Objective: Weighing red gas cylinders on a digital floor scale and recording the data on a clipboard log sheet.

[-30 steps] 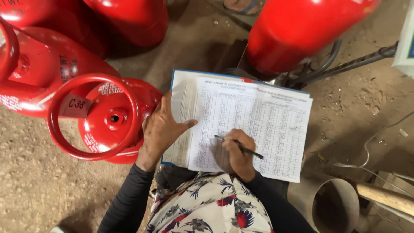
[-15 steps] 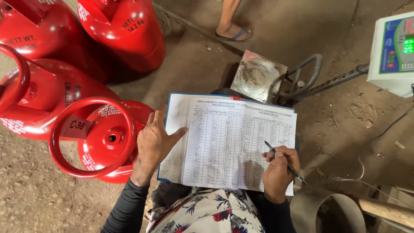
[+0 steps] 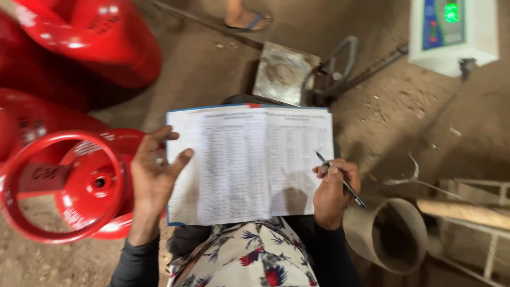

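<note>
Now: Ledger Held Open on the Lap

Right hand (image 3: 332,194) grips a pen (image 3: 340,179) at the ledger's (image 3: 249,165) right edge; left hand (image 3: 154,172), fingers spread, steadies its left page. Beside it lies a red gas cylinder (image 3: 79,186).

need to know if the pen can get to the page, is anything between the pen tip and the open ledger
Nothing visible. The right hand holds the pen at the ledger's right edge, tip bare over the page. The left hand rests on the far left edge.
</note>
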